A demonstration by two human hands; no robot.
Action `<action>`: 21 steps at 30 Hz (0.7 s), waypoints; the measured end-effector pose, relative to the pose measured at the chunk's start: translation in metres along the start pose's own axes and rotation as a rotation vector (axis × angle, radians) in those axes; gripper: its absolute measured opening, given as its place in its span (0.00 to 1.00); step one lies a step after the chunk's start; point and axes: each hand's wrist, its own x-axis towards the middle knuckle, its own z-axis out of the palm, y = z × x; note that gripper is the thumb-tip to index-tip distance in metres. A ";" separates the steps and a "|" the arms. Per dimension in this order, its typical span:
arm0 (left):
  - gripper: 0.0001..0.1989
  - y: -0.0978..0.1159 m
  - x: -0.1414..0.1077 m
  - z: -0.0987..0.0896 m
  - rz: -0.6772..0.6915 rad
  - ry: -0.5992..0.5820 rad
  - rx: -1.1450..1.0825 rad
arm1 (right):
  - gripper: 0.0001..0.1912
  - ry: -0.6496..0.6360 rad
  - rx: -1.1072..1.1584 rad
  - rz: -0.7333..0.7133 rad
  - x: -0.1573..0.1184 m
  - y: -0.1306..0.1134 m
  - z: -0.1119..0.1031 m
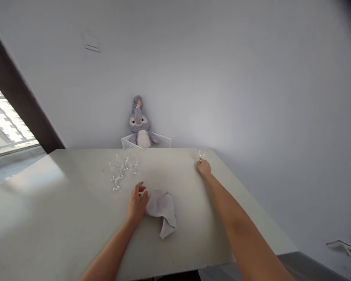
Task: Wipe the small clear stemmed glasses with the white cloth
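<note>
At the far right of the table, my right hand [204, 167] is closed around the stem of a small clear stemmed glass [201, 153], its bowl upward. My left hand [138, 201] hovers or rests near the middle, fingers curved and apart with nothing between them. Just right of it lies a crumpled light grey cloth [162, 205]; whether the thumb side touches it I cannot tell. Beyond my left hand stands a loose group of several clear stemmed glasses [135, 166]. One glass [116, 183] is nearest to me at the front of that group.
The pale table [76, 234] reaches back toward a white wall. Behind its far edge, a grey plush rabbit [143, 132] sits in a white perforated basket [164, 142]. A light switch [91, 42] is on the wall, and a dark frame [20, 86] borders a window at left.
</note>
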 end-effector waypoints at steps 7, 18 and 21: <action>0.16 0.002 0.000 -0.002 -0.133 0.013 -0.128 | 0.18 0.029 0.061 -0.044 -0.020 0.012 -0.004; 0.14 0.009 0.007 -0.007 -0.380 0.090 -0.297 | 0.12 -0.234 0.203 -0.758 -0.212 -0.030 -0.019; 0.17 0.018 -0.014 -0.019 -0.274 -0.040 -0.152 | 0.20 -0.235 0.053 -0.870 -0.266 -0.031 -0.022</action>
